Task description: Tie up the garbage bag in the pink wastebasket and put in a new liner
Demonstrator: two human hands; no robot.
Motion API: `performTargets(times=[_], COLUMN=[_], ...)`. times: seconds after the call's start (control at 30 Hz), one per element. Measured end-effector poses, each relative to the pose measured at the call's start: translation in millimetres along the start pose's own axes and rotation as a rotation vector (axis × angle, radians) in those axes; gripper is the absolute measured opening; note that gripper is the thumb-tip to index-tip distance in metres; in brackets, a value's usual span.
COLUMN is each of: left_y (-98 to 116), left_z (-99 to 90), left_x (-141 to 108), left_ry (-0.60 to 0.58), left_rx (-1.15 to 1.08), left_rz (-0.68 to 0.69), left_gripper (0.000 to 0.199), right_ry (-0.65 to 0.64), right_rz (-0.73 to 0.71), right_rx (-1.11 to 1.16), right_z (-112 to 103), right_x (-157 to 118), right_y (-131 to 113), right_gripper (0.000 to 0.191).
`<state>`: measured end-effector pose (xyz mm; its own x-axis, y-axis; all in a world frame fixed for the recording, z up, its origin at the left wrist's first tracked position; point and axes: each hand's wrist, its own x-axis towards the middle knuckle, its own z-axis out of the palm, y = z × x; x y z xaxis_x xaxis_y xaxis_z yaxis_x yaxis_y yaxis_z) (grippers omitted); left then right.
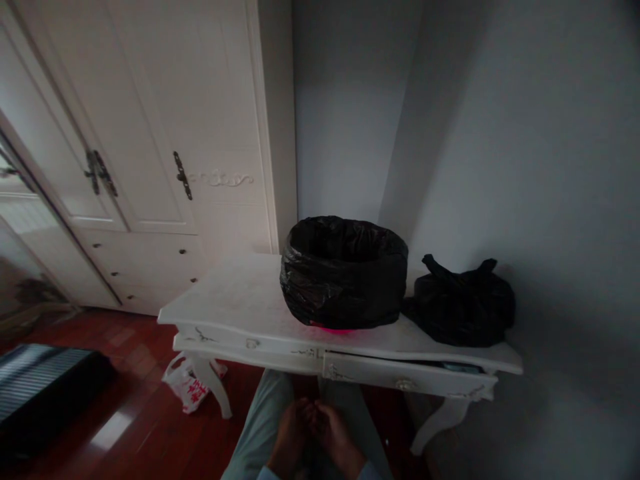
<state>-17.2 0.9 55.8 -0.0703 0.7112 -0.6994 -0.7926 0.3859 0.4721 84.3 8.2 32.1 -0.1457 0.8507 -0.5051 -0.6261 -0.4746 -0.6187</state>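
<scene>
My left hand (293,425) and my right hand (333,429) rest together low in front of me, between my knees. Their fingers are curled in and meet in the middle; no object shows in either. Beyond them stands a white table (225,300) with carved drawers. On its top sits a wide round bin lined with a black plastic bag (345,290), its mouth facing up and a strip of pink showing under the bag's lower edge. To its right lies a tied black plastic bag (463,303), bulging, with two knotted ends sticking up. Neither hand touches these.
The table's right drawer (370,375) is pulled slightly out. A white plastic bag with red print (189,383) lies on the floor by the left table leg. A white wardrobe (230,127) stands behind at left, and a dark ridged object (45,387) sits at far left.
</scene>
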Motion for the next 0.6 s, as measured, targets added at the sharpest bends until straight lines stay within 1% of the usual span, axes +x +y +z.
performTargets(times=[0.1,0.2,0.37,0.5,0.6], left_y=[-5.1,-7.9,-6.2,-5.5,-4.6], left_z=[-0.5,-1.0,0.0,2.0,3.6], left_x=[-1.5,-2.8,-3.4,-7.4,-9.1], left_ry=[-0.019,-0.036,-0.053,-0.049,-0.051], left_rx=[-0.021,-0.034,-0.043,-0.055,-0.069], left_rz=[-0.022,-0.039,-0.054,-0.037,-0.054], left_gripper=[0.018,0.014,0.017,0.017,0.018], right_ry=[0.015,0.024,0.016,0.007,0.012], right_rz=[-0.001,0.000,0.008,0.001,0.007], right_rx=[-0.001,-0.006,-0.012,-0.008,-0.016], right_z=[-1.2,-3.1,-5.3,-4.9,-4.1], right_x=[-0.8,-2.3,-1.7,-1.2,-0.9], right_y=[3.5,6.2,6.1,5.6,5.4], right_gripper=[0.035,0.035,0.037,0.035,0.033])
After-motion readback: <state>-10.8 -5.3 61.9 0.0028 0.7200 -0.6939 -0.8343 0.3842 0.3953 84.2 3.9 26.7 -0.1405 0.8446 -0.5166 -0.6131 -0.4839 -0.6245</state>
